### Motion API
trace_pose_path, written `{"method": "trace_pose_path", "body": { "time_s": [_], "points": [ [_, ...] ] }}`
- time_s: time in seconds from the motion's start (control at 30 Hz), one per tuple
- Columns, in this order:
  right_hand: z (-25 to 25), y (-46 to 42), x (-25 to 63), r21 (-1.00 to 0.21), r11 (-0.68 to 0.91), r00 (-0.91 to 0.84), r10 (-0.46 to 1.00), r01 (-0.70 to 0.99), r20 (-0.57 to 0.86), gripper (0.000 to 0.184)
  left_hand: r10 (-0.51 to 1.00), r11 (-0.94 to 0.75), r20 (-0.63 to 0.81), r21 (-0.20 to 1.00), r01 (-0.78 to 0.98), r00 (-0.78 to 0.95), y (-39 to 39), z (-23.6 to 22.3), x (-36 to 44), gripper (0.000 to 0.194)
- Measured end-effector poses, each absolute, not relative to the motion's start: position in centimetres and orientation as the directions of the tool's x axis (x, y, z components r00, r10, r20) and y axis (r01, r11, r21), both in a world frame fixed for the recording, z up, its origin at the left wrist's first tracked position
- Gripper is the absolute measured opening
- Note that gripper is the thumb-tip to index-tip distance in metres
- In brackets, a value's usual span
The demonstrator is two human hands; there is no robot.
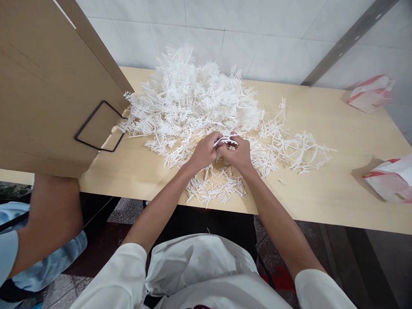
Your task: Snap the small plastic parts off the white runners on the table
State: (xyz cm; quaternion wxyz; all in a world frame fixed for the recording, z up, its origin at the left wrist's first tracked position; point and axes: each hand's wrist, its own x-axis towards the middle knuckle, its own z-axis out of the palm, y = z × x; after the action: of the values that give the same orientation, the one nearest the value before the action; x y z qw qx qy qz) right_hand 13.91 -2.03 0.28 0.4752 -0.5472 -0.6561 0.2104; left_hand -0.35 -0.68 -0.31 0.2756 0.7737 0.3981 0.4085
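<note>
Pale table (309, 197), two packets (370, 93) (391, 181) at right, contents hidden; hands (203, 151) (238, 155) pinched around white sprig (227, 139)

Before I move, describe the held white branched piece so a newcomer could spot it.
On the pale table, find the big white heap. At its near side are the left hand and right hand. The branched piece spans them, the only one held; its neighbours lie loose.
</note>
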Motion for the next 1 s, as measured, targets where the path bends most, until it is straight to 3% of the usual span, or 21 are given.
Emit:
{"method": "trace_pose_path", "body": {
  "time_s": [0.2, 0.3, 0.43, 0.57, 0.67, 0.83, 1.0],
  "points": [
    [0.5, -2.6, 13.1, -0.769, 0.343, 0.095, 0.882, 0.540, 0.461, 0.013, 0.830, -0.558, 0.445, 0.666, 0.496, 0.336, -1.2, -0.3, -0.1, 0.021],
    [0.2, -2.6, 13.1, -0.780, 0.355, 0.117, 0.872, 0.516, 0.475, 0.005, 0.807, -0.589, 0.489, 0.635, 0.499, 0.330, -1.1, -0.4, -0.2, 0.019],
    [-0.1, -2.1, 13.8, -0.859, 0.357, 0.055, 0.913, 0.366, 0.403, 0.029, 0.771, -0.634, 0.560, 0.627, 0.452, 0.303, -0.5, -0.8, -0.6, 0.027],
    [-0.1, -1.4, 14.5, -0.896, 0.312, 0.015, 0.943, 0.316, 0.333, 0.015, 0.732, -0.677, 0.620, 0.617, 0.401, 0.282, 0.1, -1.1, -1.0, 0.025],
    [-0.1, -1.1, 14.7, -0.920, 0.289, -0.014, 0.955, 0.265, 0.296, 0.018, 0.708, -0.705, 0.636, 0.610, 0.362, 0.306, 0.3, -1.2, -1.1, 0.022],
    [-0.1, -1.2, 14.5, -0.910, 0.285, 0.012, 0.953, 0.301, 0.303, 0.013, 0.802, -0.589, 0.507, 0.760, 0.276, 0.315, -0.2, -0.6, -0.6, 0.010],
    [0.4, -1.6, 14.1, -0.910, 0.288, 0.051, 0.947, 0.299, 0.317, 0.015, 0.896, -0.405, 0.365, 0.905, 0.129, 0.251, -0.4, -0.3, -0.1, 0.029]
  ]
}}
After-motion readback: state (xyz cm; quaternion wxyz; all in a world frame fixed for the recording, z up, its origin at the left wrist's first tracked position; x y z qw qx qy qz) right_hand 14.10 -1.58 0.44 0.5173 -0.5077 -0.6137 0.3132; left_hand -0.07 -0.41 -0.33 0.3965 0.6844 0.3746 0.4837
